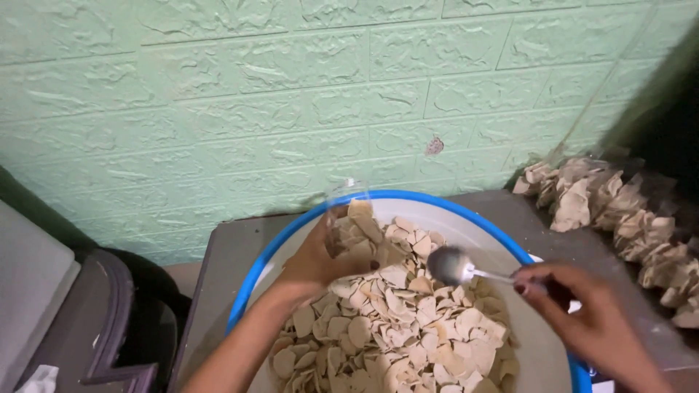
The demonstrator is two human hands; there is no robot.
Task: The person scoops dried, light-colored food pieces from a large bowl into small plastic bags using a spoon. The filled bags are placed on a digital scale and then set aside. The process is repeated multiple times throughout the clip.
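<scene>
A large white basin with a blue rim sits on a grey table and holds a heap of pale, thin chips. My left hand grips a small clear plastic bag partly filled with chips, held upright over the basin's far side. My right hand holds a metal spoon by its handle, with the bowl of the spoon just above the heap and pointing toward the bag.
A big clear plastic bag of the same chips lies on the table at the right. A mint-green brick-pattern wall stands close behind. At the left is a dark bin or chair.
</scene>
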